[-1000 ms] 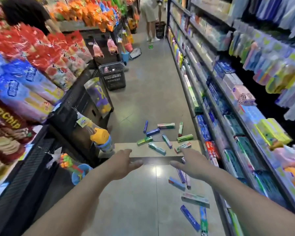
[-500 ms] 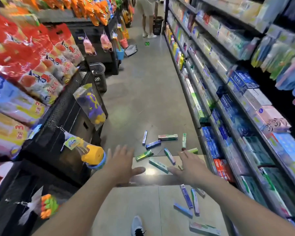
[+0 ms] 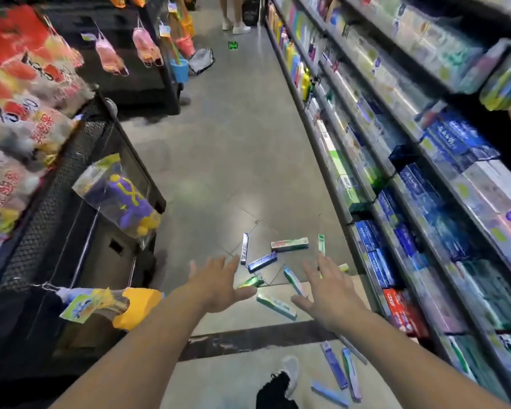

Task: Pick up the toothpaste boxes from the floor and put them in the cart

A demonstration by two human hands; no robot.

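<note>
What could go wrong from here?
1. Boxes lie close by the shoe, like the blue box; a step forward could crush or kick one.
2. Both hands, left and right, are open and empty above overlapping boxes such as the green box; a hurried grab may scatter them.
3. No cart is visible, so the drop-off may need a turn.

left hand point(image 3: 219, 283): arm outstretched, fingers spread | right hand point(image 3: 326, 293): arm outstretched, fingers spread, holding nothing

Bare forearms, white shoe point(image 3: 291, 376), black trouser leg point(image 3: 275, 391)
</note>
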